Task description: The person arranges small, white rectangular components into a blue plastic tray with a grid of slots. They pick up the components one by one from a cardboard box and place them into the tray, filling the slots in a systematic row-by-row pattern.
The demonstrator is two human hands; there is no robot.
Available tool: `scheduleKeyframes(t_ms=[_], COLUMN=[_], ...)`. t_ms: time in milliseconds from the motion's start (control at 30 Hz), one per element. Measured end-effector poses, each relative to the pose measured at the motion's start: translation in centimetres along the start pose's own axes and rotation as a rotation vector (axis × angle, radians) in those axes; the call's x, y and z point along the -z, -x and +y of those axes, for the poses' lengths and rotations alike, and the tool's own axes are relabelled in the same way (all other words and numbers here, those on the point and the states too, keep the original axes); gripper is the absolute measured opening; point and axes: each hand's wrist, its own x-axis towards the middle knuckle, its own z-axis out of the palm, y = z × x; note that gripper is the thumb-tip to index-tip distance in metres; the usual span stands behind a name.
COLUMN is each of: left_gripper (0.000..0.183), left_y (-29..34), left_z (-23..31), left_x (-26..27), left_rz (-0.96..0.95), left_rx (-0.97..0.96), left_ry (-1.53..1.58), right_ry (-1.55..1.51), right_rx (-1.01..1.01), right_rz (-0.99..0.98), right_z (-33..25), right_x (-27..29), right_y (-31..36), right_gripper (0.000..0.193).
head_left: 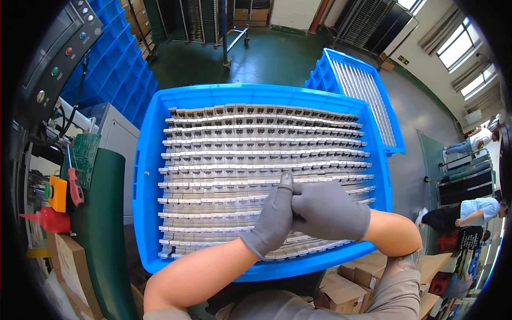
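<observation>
Floor [261, 61], green and shiny, runs beyond the large blue crate [256, 95], and dark racks [197, 24] stand on it past the crate's far wall. A stack of blue crates [114, 58] rises left of the large crate, toward its far corner, and a second crate [396, 140] with white strips in it sits just past its far right corner. Farther right of the large crate is a person in a light blue top [477, 212]. A dark green mat [101, 224] and a panel with round coloured buttons [61, 60] are to its left; cardboard boxes [344, 290] stand at its near right corner.

Inside the large crate, white parts [240, 186] lie side by side in many rows. Above those rows, right of the crate's middle, the left hand [272, 221] and the right hand [333, 210], both in grey gloves, meet. The left thumb points up while its other fingers are mostly hidden; the right fingers are bent inward against the left hand. Whether either hand clamps anything, I cannot tell.

Left of the large crate are a green circuit board [85, 154], a red bottle [54, 220] and 1 red-handled screwdriver [76, 186]
</observation>
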Motion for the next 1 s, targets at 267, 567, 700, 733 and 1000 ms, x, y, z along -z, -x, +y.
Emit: scheduleKeyframes(t_ms=[267, 567, 700, 733, 1000], left_gripper=[0.064, 0.074, 0.074, 0.074, 0.074], left_y=[0.4, 0.4, 0.5, 0.5, 0.6], left_z=[0.5, 1.2, 1.5, 1.5, 1.3], left_x=[-0.8, -0.5, -0.7, -0.7, -0.4], left_rz=[0.022, -0.06, -0.053, -0.055, -0.073], left_rx=[0.06, 0.068, 0.099, 0.101, 0.103], left_ry=[-0.008, -0.025, -0.004, -0.004, -0.034], right_ry=[-0.08, -0.404, -0.298, -0.273, -0.146], right_rx=[0.038, -0.039, 0.071, 0.091, -0.037], right_rz=[0.191, 0.561, 0.647, 0.661, 0.633], right_z=[0.4, 4.8, 6.0, 6.1, 8.4], right_x=[-1.5, -1.0, -1.6, -1.6, 0.0], right_y=[1.0, 2.4, 2.4, 2.4, 2.2], right_gripper=[0.019, 0.016, 0.022, 0.024, 0.02])
